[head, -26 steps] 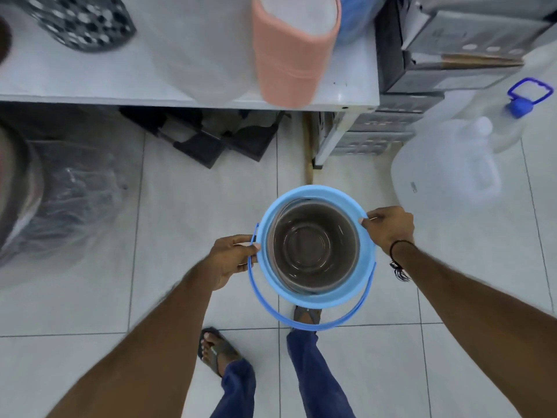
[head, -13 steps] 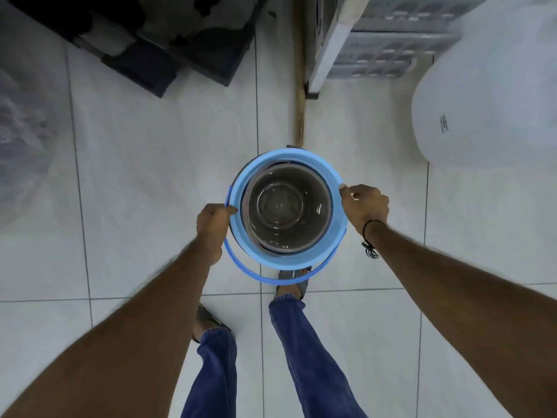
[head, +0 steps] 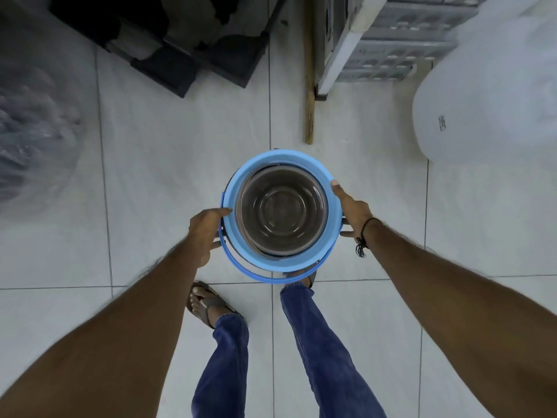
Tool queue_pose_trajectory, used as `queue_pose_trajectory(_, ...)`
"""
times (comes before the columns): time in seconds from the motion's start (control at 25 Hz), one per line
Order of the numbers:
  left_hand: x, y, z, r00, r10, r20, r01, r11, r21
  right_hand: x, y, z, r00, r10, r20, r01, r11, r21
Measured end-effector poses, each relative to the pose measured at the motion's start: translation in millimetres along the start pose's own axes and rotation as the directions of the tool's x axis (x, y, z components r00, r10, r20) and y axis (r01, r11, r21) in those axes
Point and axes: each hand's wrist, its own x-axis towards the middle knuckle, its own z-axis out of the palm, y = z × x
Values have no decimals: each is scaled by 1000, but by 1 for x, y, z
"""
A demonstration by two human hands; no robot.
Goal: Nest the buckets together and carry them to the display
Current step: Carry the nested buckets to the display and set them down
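Observation:
A light blue bucket [head: 241, 176] with a dark, greyish inside [head: 281, 211] is held over the white tiled floor, seen from straight above. Its blue handle [head: 241, 268] hangs down on the near side. A dark edge of another bucket shows just under its rim, so it looks nested; how many are stacked I cannot tell. My left hand [head: 206, 229] presses on the left side of the rim. My right hand [head: 351, 208] lies along the right side, fingers stretched forward on the rim.
A wooden stick [head: 309, 86] and a white table leg [head: 334, 64] stand ahead. A large white container [head: 488, 101] is at right, dark boxes [head: 180, 49] under the table at upper left, a plastic-wrapped bundle [head: 30, 131] at far left. My legs and sandals are below.
The view has tipped further down, so the table top has left the frame. The bucket sits lower toward the floor, and my right fingers have stretched out along the rim.

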Motion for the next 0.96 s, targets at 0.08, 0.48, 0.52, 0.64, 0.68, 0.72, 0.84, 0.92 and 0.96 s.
queue_pose_trajectory(0.08,-35,5,-40,1000,8,-3,-8,1000,-21,-47,-14,10,998,-56,-5,56,998,-37)
queue_pose_trajectory(0.48,-311,132,-281,942,335,-24,-336,939,-71,-381,-128,72,883,-431,-184,408,900,-150)
queue_pose_trajectory(0.52,-335,151,-302,926,377,-27,-378,924,-64,-411,-144,78,855,-477,-202,452,878,-158)
queue_pose_trajectory(0.64,-407,214,-362,865,496,-82,-502,860,-90,-499,-200,91,767,-608,-203,582,794,-176)
queue_pose_trajectory(0.68,-427,234,-378,842,529,-105,-539,835,-111,-522,-221,93,738,-645,-198,620,764,-178)
queue_pose_trajectory(0.72,-452,257,-394,812,570,-123,-583,802,-129,-550,-245,94,704,-682,-198,662,731,-167)
queue_pose_trajectory(0.84,-510,316,-427,729,657,-193,-682,719,-133,-614,-316,91,614,-757,-222,758,644,-101)
queue_pose_trajectory(0.92,-534,354,-440,664,715,-221,-746,654,-124,-645,-364,88,588,-779,-217,797,604,-7)
queue_pose_trajectory(0.96,-542,373,-445,636,735,-234,-769,628,-119,-658,-387,86,589,-782,-202,804,593,49)
